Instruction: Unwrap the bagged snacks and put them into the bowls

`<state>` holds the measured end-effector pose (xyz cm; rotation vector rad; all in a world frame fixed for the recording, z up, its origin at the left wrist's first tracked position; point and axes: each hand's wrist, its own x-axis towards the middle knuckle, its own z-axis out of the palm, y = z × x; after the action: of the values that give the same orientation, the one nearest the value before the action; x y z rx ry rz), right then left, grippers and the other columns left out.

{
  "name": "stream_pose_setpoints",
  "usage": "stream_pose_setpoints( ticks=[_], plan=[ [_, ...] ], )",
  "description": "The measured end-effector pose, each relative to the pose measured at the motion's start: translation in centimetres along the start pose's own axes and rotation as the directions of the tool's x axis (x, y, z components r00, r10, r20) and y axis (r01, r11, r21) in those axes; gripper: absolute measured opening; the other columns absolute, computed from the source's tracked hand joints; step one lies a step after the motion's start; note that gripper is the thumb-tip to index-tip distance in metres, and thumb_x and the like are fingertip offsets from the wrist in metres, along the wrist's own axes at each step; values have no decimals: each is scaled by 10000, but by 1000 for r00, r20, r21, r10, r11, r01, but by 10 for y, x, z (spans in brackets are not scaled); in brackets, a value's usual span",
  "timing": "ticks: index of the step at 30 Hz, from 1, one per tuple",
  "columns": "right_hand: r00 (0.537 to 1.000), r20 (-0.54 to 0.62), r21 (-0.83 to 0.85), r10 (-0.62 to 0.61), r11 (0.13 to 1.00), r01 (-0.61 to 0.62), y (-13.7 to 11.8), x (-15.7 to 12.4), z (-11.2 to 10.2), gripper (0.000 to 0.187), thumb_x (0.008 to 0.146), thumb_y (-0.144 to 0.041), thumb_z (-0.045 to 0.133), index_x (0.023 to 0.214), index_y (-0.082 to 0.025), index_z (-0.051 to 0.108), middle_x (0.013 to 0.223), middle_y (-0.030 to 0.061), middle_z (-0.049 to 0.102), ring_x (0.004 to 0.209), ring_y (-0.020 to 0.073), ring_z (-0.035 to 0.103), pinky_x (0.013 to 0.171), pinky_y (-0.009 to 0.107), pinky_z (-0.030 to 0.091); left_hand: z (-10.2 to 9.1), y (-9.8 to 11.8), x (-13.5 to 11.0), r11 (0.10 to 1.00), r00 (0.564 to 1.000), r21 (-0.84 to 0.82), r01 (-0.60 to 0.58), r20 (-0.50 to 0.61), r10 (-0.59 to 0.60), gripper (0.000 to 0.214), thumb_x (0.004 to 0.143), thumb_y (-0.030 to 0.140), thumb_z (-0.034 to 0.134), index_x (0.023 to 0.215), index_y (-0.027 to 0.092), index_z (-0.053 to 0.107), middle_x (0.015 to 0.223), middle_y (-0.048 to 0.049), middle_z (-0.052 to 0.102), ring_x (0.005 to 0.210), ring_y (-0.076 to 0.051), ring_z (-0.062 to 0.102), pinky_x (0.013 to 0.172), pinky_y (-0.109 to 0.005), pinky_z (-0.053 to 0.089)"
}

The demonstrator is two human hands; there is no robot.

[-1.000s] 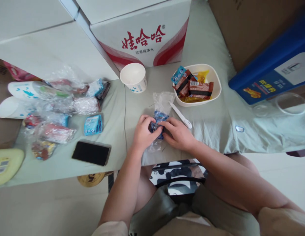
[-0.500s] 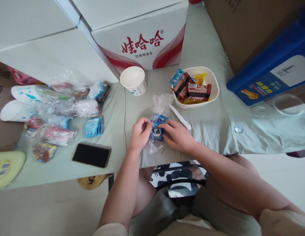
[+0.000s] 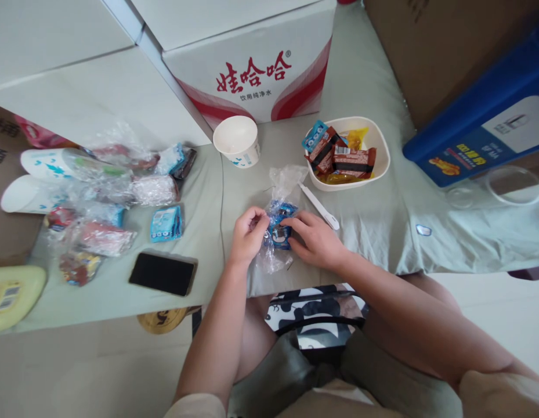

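The left hand (image 3: 250, 235) is now pinching the clear wrapper (image 3: 271, 261), no longer reaching across the blue packet (image 3: 281, 233), which is lying more exposed on the table (image 3: 202, 209); the right hand (image 3: 317, 239) is touching its right edge, whether gripping I cannot tell

The right fingers (image 3: 296, 224) hide part of the blue packet (image 3: 279, 237), whose print is too small to read. The view's left edge cuts off the yellow bottle (image 3: 17, 293), its right edge the blue box (image 3: 473, 136). In the bowl (image 3: 384, 157), brown packets (image 3: 351, 162) partly cover yellow packets (image 3: 358, 138).
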<state>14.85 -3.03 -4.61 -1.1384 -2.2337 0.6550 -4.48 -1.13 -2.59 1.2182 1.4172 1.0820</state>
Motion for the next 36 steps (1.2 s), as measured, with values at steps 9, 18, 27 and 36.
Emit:
stream_pose_setpoints(
  ticks=[9,18,27,36],
  plan=[
    [1000,7,7,12,1000,-12,0,0,0,348,926,-200,539,1267,-193,609,1060,121,627,936,253,599,860,412,516,-1,0,0,1000,1000,-13,18,13,-18,196,736,359,702,678,206,594,652,20,551,638,-134,494,631,-265,393],
    [1000,-25,-4,7,1000,-7,-1,0,0,322,906,-190,550,1221,-183,611,1014,111,626,892,246,596,831,391,507,-1,-5,-1,982,997,-178,67,47,-59,184,739,341,713,679,208,601,672,12,535,650,-140,476,624,-272,377],
    [1000,-8,16,15,1000,-15,-2,1,-2,317,901,-188,536,1212,-184,599,1016,113,626,901,255,595,828,392,498,2,7,-2,923,988,-353,155,49,-148,191,653,323,721,665,204,572,699,-2,556,635,-133,478,622,-282,387],
    [992,23,162,127,978,-129,-3,2,-7,377,895,-240,529,1265,-197,587,1109,131,658,994,279,639,921,442,522,11,20,-3,508,966,-835,212,100,-238,126,737,205,621,681,187,511,688,5,449,647,-113,503,621,-236,429]
  ],
)
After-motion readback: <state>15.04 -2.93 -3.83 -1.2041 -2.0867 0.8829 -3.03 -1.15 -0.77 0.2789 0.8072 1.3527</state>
